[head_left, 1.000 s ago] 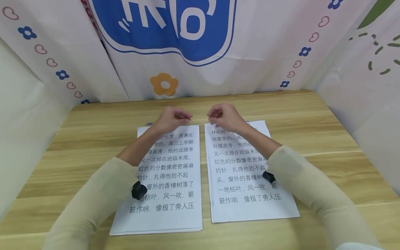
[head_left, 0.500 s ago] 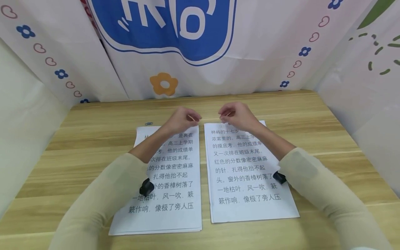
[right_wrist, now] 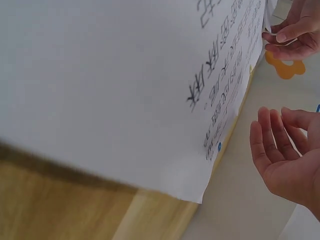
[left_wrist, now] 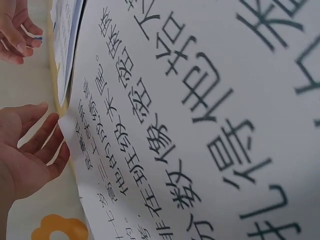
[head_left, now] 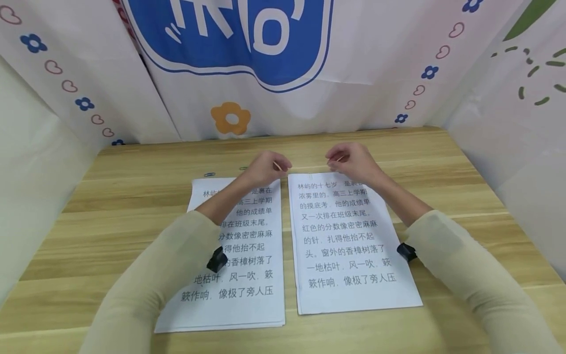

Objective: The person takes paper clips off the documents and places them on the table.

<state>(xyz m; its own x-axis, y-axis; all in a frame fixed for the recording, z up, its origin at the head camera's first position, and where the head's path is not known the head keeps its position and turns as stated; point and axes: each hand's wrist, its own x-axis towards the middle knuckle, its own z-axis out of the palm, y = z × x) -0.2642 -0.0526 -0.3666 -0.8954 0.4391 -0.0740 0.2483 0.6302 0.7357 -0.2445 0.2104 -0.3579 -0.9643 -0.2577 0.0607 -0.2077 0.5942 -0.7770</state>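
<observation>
Two stacks of printed paper lie side by side, a left stack [head_left: 247, 314] and a right stack [head_left: 353, 300]. My left hand [head_left: 264, 168] hovers at the top right corner of the left stack, fingers loosely bent with a gap to the thumb, as the left wrist view shows. Over the top edge of the right stack is my right hand [head_left: 353, 160], its fingers loosely curved with nothing in them. A blue paper clip [head_left: 210, 174] and a green paper clip [head_left: 243, 168] lie just beyond the left stack. A small blue object [right_wrist: 219, 146] shows at the right stack's edge.
The wooden table [head_left: 110, 221] ends at the back against a white printed cloth [head_left: 353, 108], with more white cloth at both sides. A small black device [head_left: 216, 259] sits on the left sleeve and another [head_left: 407, 251] on the right one.
Both hands have moved to the right, the right one farther, so the gap between them has widened. The green paper clip beyond the left stack has come into view. The stacks stay put.
</observation>
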